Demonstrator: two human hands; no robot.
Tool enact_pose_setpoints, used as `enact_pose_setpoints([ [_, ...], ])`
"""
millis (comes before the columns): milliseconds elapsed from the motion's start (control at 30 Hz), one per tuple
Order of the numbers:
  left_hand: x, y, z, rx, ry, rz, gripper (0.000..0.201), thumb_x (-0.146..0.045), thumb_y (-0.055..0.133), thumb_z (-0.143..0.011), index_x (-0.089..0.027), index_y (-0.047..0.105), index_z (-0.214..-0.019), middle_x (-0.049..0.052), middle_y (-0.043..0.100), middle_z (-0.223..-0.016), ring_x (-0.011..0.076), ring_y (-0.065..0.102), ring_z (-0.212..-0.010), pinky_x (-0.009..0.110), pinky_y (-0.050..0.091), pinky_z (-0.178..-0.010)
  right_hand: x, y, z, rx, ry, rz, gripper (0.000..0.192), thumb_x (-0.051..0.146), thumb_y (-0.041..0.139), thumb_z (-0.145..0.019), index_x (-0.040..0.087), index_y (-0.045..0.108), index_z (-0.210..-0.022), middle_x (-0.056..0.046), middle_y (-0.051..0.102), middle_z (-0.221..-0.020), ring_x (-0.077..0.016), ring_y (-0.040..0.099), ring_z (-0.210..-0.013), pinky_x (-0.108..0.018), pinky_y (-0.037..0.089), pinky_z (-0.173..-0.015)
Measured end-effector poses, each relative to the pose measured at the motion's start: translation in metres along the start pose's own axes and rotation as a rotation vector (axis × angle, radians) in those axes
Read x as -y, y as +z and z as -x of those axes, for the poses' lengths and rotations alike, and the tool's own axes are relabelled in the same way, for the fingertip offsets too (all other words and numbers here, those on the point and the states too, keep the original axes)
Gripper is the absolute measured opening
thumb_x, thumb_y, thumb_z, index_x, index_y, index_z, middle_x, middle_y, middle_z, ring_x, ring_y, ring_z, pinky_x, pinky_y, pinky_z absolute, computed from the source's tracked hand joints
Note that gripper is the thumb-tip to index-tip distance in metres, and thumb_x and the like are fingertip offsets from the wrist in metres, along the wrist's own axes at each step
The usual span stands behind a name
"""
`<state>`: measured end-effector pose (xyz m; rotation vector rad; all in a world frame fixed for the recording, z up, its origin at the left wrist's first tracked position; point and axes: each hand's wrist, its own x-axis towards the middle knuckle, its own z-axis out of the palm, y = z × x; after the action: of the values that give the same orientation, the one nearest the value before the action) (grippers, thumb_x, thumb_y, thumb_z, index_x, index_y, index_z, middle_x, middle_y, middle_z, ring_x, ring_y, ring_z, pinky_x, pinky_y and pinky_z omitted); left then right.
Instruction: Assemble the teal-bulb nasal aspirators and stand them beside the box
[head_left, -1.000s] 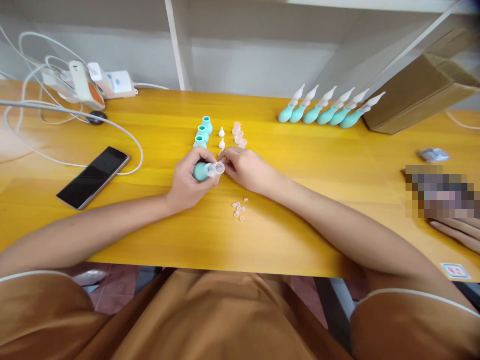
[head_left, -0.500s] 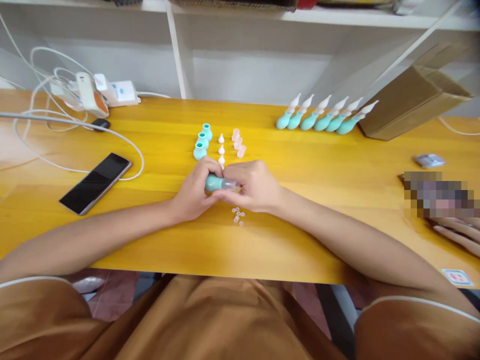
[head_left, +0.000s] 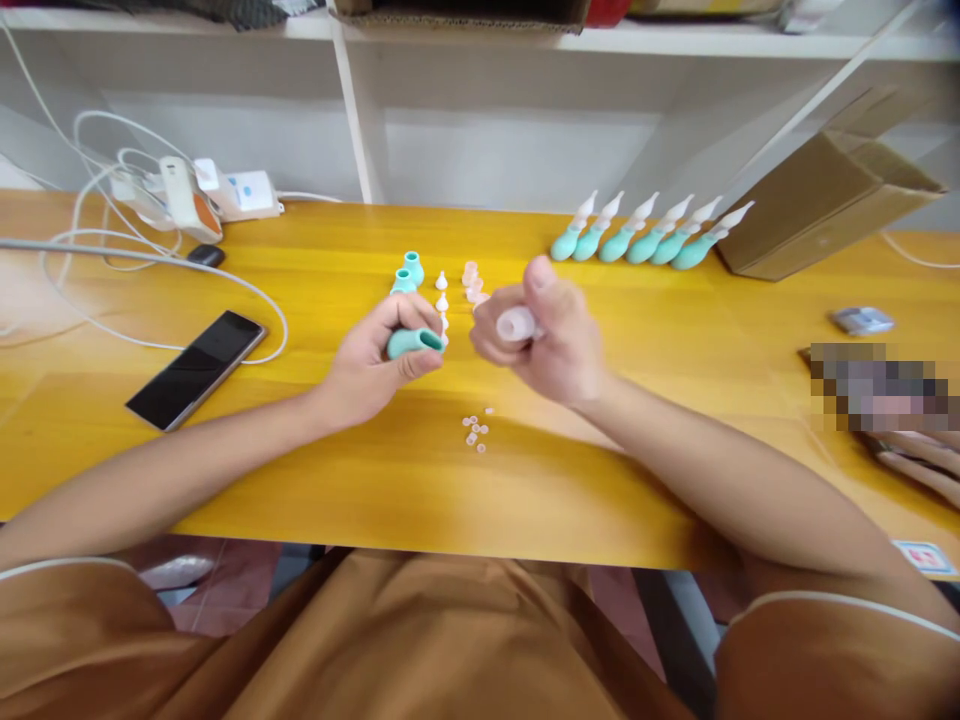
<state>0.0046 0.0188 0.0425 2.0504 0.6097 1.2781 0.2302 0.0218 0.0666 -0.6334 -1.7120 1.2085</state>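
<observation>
A teal bulb [head_left: 409, 343] lies on its side in the left hand [head_left: 371, 362], the fingers curled over it and the thumb under, its open neck pointing right toward the other hand. The right hand [head_left: 559, 345] is raised just off the desk [head_left: 675, 330], its grip closed around a clear plastic cap [head_left: 516, 323] whose rounded end sticks out to the left between thumb and forefinger; motion blur softens the hand, so how the cap sits in the grip is hard to make out. Bulb and cap are apart, with a small gap of bare desk showing between them.

Just behind the left hand stand two more teal bulbs [head_left: 409, 272] upright in a short row, beside them a line of small white tips [head_left: 442, 290] and a cluster of pale pink caps [head_left: 472, 280]. Below the hands, near the desk's front edge, lies a scatter of tiny pink rings [head_left: 475, 430].

Farther back on the right, six finished teal aspirators [head_left: 645, 235] with white nozzles lie in a slanted row next to a brown cardboard box [head_left: 821, 200]. To the left lie a black phone [head_left: 196, 368], white cables [head_left: 112, 250] and a power strip [head_left: 240, 192]. At the far right edge, another person's fingers [head_left: 915, 462] rest on the desk.
</observation>
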Motion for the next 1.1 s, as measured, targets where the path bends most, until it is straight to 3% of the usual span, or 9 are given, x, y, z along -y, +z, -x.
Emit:
enact_pose_setpoints([
  [67,0.005,-0.015,-0.012,-0.084,0.044,-0.138,0.054,-0.078,0.074,-0.096,-0.024,0.065,-0.096,0.007,0.065,-0.098,0.0228,0.066,-0.092,0.043,0.06,-0.084,0.019,-0.022,-0.005,-0.032,-0.087,0.297,0.075,0.082,0.047,-0.109,0.023,0.045,-0.064,0.0,0.032,-0.062,-0.0132,0.031,-0.057,-0.031,0.029,-0.057],
  [133,0.014,-0.035,-0.023,-0.171,0.141,-0.266,0.059,-0.084,0.071,-0.094,-0.025,0.075,-0.093,0.009,0.061,-0.099,0.0262,0.064,-0.1,0.045,0.059,-0.087,0.03,-0.044,-0.011,0.051,-0.076,0.688,0.075,0.077,0.055,-0.109,0.021,0.047,-0.06,0.0,0.028,-0.056,-0.014,0.039,-0.057,-0.033,0.033,-0.061],
  [200,0.024,-0.055,-0.031,-0.155,0.156,-0.356,0.061,-0.086,0.07,-0.093,-0.026,0.08,-0.096,0.009,0.059,-0.099,0.0242,0.061,-0.094,0.041,0.058,-0.081,0.027,-0.06,-0.015,0.1,-0.024,0.978,0.076,0.076,0.059,-0.107,0.021,0.049,-0.057,-0.001,0.031,-0.051,-0.0186,0.053,-0.063,-0.034,0.04,-0.067],
  [267,0.031,-0.073,-0.034,-0.006,0.14,-0.436,0.062,-0.086,0.074,-0.091,-0.025,0.081,-0.104,0.007,0.062,-0.1,0.0205,0.06,-0.087,0.038,0.056,-0.078,0.012,-0.064,-0.02,0.12,0.109,1.206,0.074,0.077,0.058,-0.107,0.02,0.06,-0.06,-0.005,0.046,-0.053,-0.0261,0.067,-0.075,-0.037,0.047,-0.075],
  [400,0.041,-0.089,-0.03,0.399,0.104,-0.563,0.051,-0.075,0.074,-0.098,-0.025,0.079,-0.107,0.006,0.071,-0.106,0.0195,0.062,-0.089,0.034,0.054,-0.084,-0.027,-0.048,-0.027,0.325,0.477,1.503,0.07,0.074,0.048,-0.111,0.017,0.081,-0.086,-0.019,0.077,-0.085,-0.0385,0.077,-0.095,-0.046,0.055,-0.085],
  [567,0.054,-0.082,-0.02,0.555,0.019,-0.712,0.045,-0.065,0.065,-0.108,-0.021,0.073,-0.112,0.004,0.073,-0.106,0.0195,0.063,-0.094,0.027,0.048,-0.082,-0.05,-0.042,-0.031,0.352,0.468,1.456,0.073,0.081,0.045,-0.107,0.02,0.084,-0.103,-0.018,0.08,-0.085,-0.0375,0.076,-0.095,-0.044,0.057,-0.084],
  [733,0.059,-0.079,-0.015,0.512,0.053,-0.758,0.042,-0.059,0.065,-0.11,-0.018,0.068,-0.117,0.001,0.07,-0.098,0.0157,0.059,-0.083,0.023,0.043,-0.075,-0.046,-0.053,-0.031,0.306,0.425,1.278,0.078,0.087,0.043,-0.105,0.021,0.079,-0.084,-0.013,0.069,-0.068,-0.0329,0.073,-0.089,-0.04,0.052,-0.083],
  [900,0.057,-0.085,-0.018,0.477,0.119,-0.783,0.035,-0.051,0.067,-0.11,-0.017,0.066,-0.119,0.002,0.07,-0.101,0.0162,0.058,-0.086,0.025,0.048,-0.08,-0.03,-0.083,-0.037,0.166,0.464,1.15,0.073,0.062,0.033,-0.117,0.02,0.065,-0.068,-0.011,0.064,-0.063,-0.0262,0.07,-0.076,-0.038,0.048,-0.077],
  [1100,0.063,-0.088,-0.019,0.457,0.153,-0.75,0.028,-0.048,0.067,-0.109,-0.021,0.067,-0.118,0.004,0.071,-0.103,0.0186,0.062,-0.086,0.029,0.051,-0.079,-0.036,-0.113,-0.037,0.618,0.789,0.575,0.018,0.032,0.066,-0.1,0.02,0.076,-0.092,-0.006,0.077,-0.082,-0.019,0.07,-0.07,-0.033,0.055,-0.071],
])
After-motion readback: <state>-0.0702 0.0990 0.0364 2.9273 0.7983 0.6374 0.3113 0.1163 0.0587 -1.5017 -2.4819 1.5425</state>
